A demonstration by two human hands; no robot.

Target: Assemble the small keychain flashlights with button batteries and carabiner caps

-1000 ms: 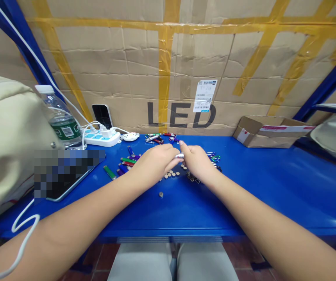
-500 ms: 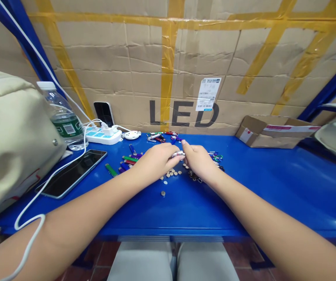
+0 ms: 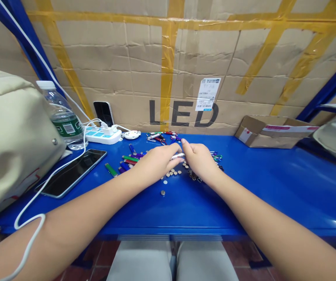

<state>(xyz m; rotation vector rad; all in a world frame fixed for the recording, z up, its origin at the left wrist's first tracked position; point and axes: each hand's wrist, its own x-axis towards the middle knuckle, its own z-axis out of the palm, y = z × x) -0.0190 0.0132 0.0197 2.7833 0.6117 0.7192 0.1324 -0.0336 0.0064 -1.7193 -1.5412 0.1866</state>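
Over the middle of the blue table [image 3: 276,187], my left hand [image 3: 156,164] and my right hand [image 3: 199,162] are closed together, pinching a little silver flashlight [image 3: 177,156] so it can't roll, right above the loose button batteries [image 3: 171,173], with colored flashlights [image 3: 128,159] spread beside my left hand.

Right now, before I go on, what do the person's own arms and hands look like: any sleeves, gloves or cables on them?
Both arms are bare, with no sleeves. The left hand and right hand show no gloves, rings or watch. A thin white cable crosses the left forearm. Light grey trousers show below the table edge.
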